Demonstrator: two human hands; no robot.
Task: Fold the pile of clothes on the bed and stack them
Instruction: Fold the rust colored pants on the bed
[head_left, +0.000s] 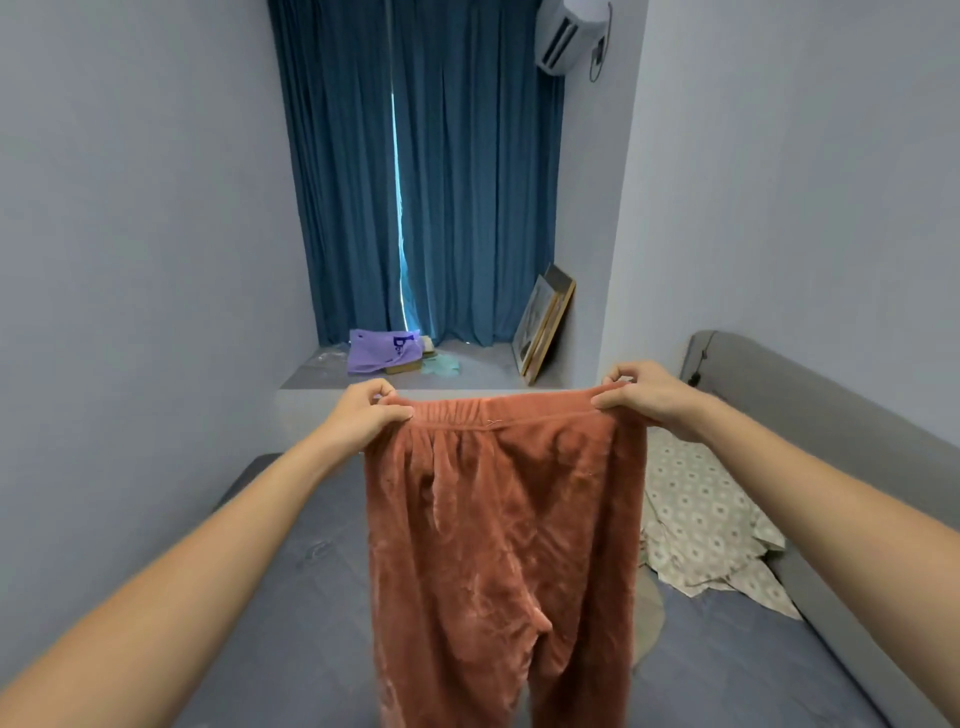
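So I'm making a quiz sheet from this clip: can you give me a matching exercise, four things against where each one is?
Things:
1. trousers
2. patterned cloth
3. purple bag
4. picture frames

Places:
A. leaning on the wall by the curtain
B. on the ledge below the curtain
C. held up by the waistband in both hands
D. lying on the bed by the headboard

Pairs: 1-C, 2-D, 3-B, 4-A

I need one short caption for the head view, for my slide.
Both hands, left hand and right hand, hold rust-coloured trousers by the waistband above the bed.
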